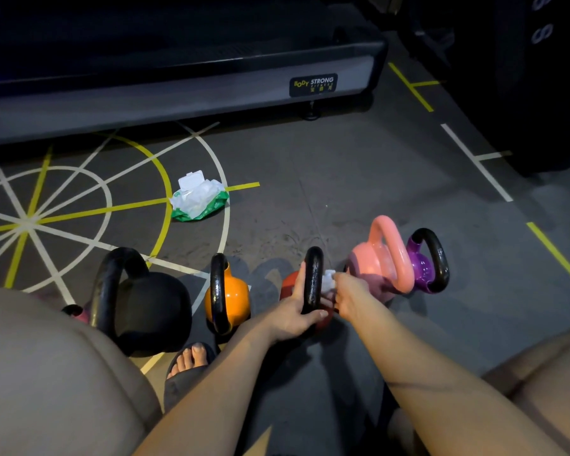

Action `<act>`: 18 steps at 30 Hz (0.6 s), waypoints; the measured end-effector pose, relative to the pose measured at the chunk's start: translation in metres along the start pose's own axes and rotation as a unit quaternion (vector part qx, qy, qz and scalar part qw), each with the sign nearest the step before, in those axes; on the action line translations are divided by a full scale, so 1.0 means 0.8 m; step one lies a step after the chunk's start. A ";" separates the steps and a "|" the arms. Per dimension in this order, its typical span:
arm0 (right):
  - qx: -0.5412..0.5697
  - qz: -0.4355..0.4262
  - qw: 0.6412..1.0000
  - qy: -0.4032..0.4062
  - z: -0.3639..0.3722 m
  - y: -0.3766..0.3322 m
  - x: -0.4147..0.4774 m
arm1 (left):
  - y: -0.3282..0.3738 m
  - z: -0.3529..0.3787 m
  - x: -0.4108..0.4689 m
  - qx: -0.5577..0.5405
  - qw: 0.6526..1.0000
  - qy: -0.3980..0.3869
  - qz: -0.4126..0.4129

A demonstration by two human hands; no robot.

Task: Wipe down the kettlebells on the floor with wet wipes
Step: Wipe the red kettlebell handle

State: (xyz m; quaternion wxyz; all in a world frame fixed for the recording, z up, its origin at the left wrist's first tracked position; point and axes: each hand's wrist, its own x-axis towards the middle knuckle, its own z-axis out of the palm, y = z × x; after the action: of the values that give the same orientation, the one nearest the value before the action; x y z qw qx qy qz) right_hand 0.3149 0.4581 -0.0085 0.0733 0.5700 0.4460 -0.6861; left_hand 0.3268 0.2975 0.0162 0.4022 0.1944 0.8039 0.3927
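Left hand [297, 315] grips the black handle of the red kettlebell [313, 274], which stands on the floor [359, 179] between the orange kettlebell [234, 299] and the pink kettlebell [375, 261]. Right hand [349, 296] pinches 1 white wipe [328, 281] against that handle.

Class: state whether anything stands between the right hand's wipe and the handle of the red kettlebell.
Nothing visible does. The right hand presses the wet wipe straight against the black handle of the red kettlebell. The left hand grips that handle at its near end, so only that part is covered from the wipe.
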 end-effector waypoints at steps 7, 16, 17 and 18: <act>-0.032 -0.005 0.999 0.008 0.030 -0.003 -0.009 | -0.006 -0.001 0.006 -0.004 1.000 -0.009 -0.005; -0.027 0.029 0.998 -0.052 0.039 0.005 0.064 | 0.001 -0.005 0.004 0.009 1.000 -0.014 -0.015; -0.014 0.031 0.998 -0.051 0.038 0.007 0.072 | 0.002 -0.005 0.005 0.013 1.000 -0.013 -0.017; -0.012 0.030 0.998 -0.056 0.038 0.005 0.064 | 0.002 -0.005 0.005 0.015 1.000 -0.014 -0.019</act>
State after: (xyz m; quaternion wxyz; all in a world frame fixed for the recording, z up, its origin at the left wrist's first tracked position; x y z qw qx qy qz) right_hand 0.2783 0.4556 -0.0552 0.1250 0.5432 0.4321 -0.7089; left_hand 0.3208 0.2991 0.0167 0.4175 0.1906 0.8075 0.3706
